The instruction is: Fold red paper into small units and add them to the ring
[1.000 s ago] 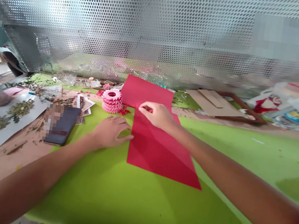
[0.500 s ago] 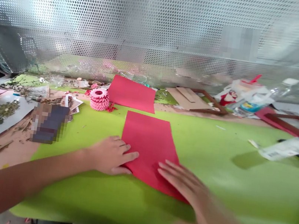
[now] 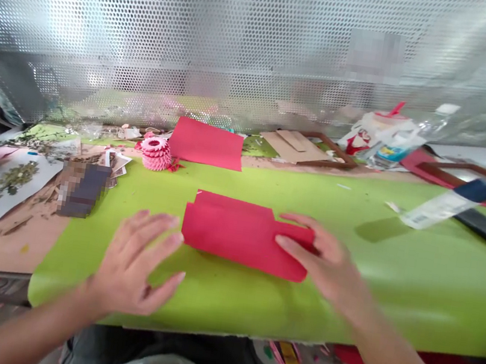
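Head view: we list one left hand (image 3: pixel 134 269), fingers spread loosely beside the paper's left end; one right hand (image 3: pixel 329 262), thumb above, pinching the right end; one folded red paper (image 3: pixel 230 235), on green table covering (image 3: pixel 410 286).

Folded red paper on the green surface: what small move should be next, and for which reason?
Perhaps press the left end of the folded red paper flat with the left hand. That hand is open beside this end, while the right hand has its thumb over the other end; the layers' edges do not line up, so steadying both ends may keep them from shifting.
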The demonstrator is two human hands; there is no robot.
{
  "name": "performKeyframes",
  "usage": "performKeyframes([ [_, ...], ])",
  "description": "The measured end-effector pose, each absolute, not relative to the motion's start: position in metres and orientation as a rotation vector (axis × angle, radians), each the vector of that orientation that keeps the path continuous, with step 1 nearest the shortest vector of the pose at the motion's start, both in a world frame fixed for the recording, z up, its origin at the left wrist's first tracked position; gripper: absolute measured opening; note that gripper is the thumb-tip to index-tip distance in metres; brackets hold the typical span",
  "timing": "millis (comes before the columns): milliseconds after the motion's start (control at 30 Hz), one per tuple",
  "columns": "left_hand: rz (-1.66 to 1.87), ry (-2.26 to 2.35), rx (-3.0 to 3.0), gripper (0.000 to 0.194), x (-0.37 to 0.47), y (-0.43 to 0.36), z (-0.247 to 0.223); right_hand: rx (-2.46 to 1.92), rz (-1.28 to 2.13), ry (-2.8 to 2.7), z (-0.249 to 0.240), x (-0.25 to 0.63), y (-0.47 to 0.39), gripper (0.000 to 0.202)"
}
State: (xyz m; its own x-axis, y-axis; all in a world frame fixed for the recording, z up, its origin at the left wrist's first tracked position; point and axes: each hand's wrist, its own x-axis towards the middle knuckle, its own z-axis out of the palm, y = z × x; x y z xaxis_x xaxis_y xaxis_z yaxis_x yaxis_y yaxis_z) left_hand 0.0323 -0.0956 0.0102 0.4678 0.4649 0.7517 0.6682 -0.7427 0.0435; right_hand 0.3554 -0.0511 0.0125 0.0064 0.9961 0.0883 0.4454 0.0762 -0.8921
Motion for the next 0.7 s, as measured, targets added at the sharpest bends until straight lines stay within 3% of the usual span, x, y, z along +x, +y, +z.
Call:
performKeyframes([
  [133,-0.844,-0.952,-2.527,0.043,0.052,-0.082,0.021,-1.444,1.157,-1.519,0.013,0.353,-0.001,0.044],
  [200,-0.737,-1.063,-2.620,0.039,0.059,-0.055,0.035,-1.537,1.111,-1.592,0.004,0.356,0.020,0.045],
  [333,-0.634,-1.426,-2.879,0.046,0.070,0.020,0.055,-1.669,0.789,-1.860,-0.012,0.361,0.038,0.042],
  [500,-0.216,-1.399,-3.107,0.071,0.095,0.066,0.020,-1.795,0.437,-2.004,-0.015,0.357,0.023,0.047],
  [700,-0.223,-1.338,-2.912,0.059,0.108,0.044,-0.012,-1.643,0.058,-2.275,-0.016,0.361,0.016,0.049],
])
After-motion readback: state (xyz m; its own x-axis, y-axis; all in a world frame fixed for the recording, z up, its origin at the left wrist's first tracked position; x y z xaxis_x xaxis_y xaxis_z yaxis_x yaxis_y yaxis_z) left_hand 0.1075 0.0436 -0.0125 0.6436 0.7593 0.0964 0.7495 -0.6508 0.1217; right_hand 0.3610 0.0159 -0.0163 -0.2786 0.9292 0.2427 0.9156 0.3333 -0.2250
